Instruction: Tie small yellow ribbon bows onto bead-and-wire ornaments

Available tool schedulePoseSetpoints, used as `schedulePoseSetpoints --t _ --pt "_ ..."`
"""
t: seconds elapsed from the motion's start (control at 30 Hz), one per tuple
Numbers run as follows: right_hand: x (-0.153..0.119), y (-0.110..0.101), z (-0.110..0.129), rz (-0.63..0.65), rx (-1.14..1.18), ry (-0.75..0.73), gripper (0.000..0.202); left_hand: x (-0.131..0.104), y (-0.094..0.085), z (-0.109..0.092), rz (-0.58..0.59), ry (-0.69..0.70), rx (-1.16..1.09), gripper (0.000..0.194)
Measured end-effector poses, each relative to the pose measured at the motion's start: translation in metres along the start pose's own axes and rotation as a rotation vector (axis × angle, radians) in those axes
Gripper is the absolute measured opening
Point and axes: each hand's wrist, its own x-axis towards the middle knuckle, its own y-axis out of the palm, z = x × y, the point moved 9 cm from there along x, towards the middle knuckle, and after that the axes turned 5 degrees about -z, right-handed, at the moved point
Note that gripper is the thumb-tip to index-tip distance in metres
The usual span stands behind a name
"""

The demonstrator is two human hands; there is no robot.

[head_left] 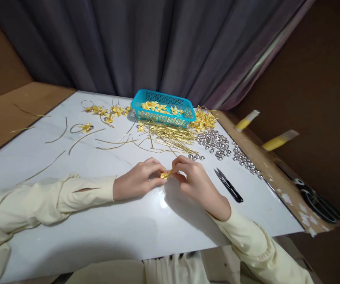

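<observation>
Over the middle of the white tabletop (122, 225), my two hands meet at a small yellow ribbon flower (165, 175). My left hand (139, 177) pinches its left side between thumb and fingertips. From the right, my right hand (195, 179) is closed at the flower's other edge; what its fingertips grip there is partly hidden. Just beyond the hands lies a pile of gold wire stems (170, 136). Silver beads (214, 142) are heaped to the right of the wires. Black thread snips (228, 185) rest on the table right of my right hand.
A blue plastic basket (164, 117) holding yellow flowers stands at the back. More yellow flowers (204, 119) are piled at its right, and flowers with wire loops (107, 112) lie at its left. Loose wires (42, 169) are scattered leftward. Black-handled scissors (318, 201) lie off the right edge.
</observation>
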Motion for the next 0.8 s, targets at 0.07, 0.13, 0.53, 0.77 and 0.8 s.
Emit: schedulePoseSetpoints --t 0.07,0.13,0.53,0.77,0.8 --pt "0.0 0.001 0.0 0.011 0.0 0.005 0.028 0.0 0.0 0.001 -0.007 -0.002 0.002 0.012" --pt "0.0 0.002 0.0 0.018 -0.002 0.007 0.029 0.001 -0.001 0.003 -0.015 -0.008 -0.005 0.012" --pt "0.0 0.002 0.001 0.027 -0.019 0.001 0.029 0.003 0.001 0.012 0.002 -0.155 -0.122 0.016" --pt "0.0 0.004 -0.001 0.034 -0.019 0.009 0.027 0.003 0.002 0.013 0.014 -0.181 -0.155 0.018" --pt "0.0 0.004 -0.002 0.036 -0.015 0.015 0.026 0.002 0.002 0.013 0.018 -0.186 -0.156 0.017"
